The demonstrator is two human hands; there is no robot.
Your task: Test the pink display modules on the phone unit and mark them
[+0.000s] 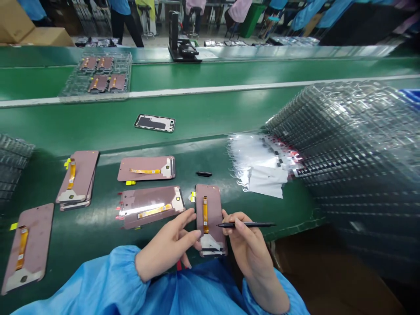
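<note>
A pinkish phone screen panel (pixel 212 205) with an orange flex strip lies upright in front of me, its lower end whitish. My left hand (pixel 172 243) rests at its left edge, fingers apart, with nothing held. On the other side, my right hand (pixel 247 245) has its fingers closed round a thin black pen (pixel 246 225), whose tip points left over the panel. Just beyond the panel lies a small black pen cap (pixel 204 174). To the left are a film-covered panel (pixel 131 208) and a stack of panels (pixel 147 164) with a yellow tab.
More panels (pixel 87 168) and a single panel (pixel 36 232) lie farther left. White film strips (pixel 265 179) sit beside tall clear tray stacks (pixel 354 131) on the right. A phone frame (pixel 155 123) and a loaded clear tray (pixel 74 83) are farther back. People sit beyond.
</note>
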